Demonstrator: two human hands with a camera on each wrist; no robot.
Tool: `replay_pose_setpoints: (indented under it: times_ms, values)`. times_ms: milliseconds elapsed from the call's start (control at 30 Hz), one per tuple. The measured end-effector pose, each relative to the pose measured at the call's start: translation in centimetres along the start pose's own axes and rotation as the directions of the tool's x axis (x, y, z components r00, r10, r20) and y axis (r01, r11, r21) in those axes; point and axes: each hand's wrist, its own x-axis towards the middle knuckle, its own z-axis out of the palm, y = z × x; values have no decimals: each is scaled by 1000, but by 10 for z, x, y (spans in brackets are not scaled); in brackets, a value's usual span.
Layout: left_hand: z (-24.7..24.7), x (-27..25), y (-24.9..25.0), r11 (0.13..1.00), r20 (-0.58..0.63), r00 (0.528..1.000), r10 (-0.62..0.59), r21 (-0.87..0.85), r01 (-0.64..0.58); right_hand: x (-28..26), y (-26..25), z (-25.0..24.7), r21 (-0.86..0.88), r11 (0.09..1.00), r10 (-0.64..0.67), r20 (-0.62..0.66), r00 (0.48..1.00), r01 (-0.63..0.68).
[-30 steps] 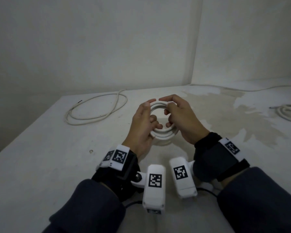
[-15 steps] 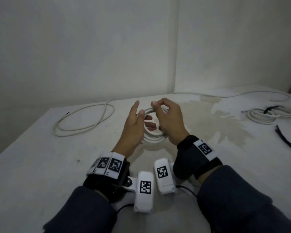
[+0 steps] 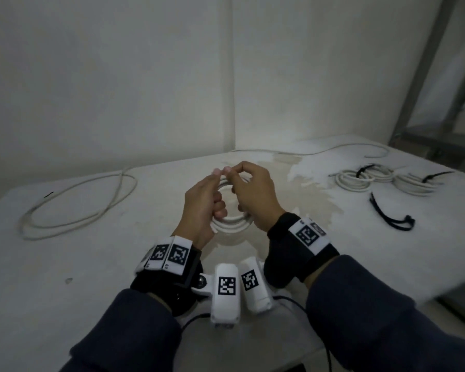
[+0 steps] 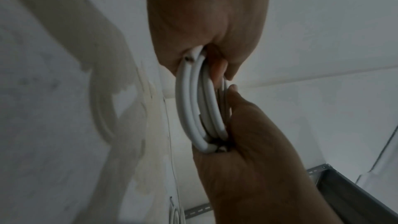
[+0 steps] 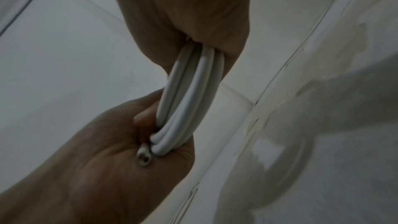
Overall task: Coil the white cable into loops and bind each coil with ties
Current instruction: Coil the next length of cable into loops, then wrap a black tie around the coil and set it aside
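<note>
White cable coil [image 3: 230,224], several smooth round loops stacked tight, held above table [image 3: 65,264] between both hands: left hand [image 3: 203,210] fingers curled round one side, right hand [image 3: 255,200] fingers pinching the other.

A white surface [image 3: 65,291] with a wide brownish stain [image 3: 301,200] meets pale walls [image 3: 105,76] at a corner. At far right stands a grey metal shelf frame [image 3: 424,84], its perforated upright leaning across the picture. A small dark fleck [image 3: 68,280] lies near the left edge.
</note>
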Motion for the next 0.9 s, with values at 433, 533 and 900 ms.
replay_pose_setpoints:
  times_ms: [433, 533, 900]
  values:
    - [16, 15, -50, 991, 16, 991, -133, 20, 133, 22, 36, -136, -598, 735, 221, -235, 946, -320]
    - [12, 17, -52, 992, 16, 992, -125, 35, 125, 25, 41, -191, -757, 393, 357, -398, 845, -522]
    - [10, 14, -50, 993, 20, 993, -115, 42, 114, 19, 56, -216, -724, 328, 397, -477, 784, -607]
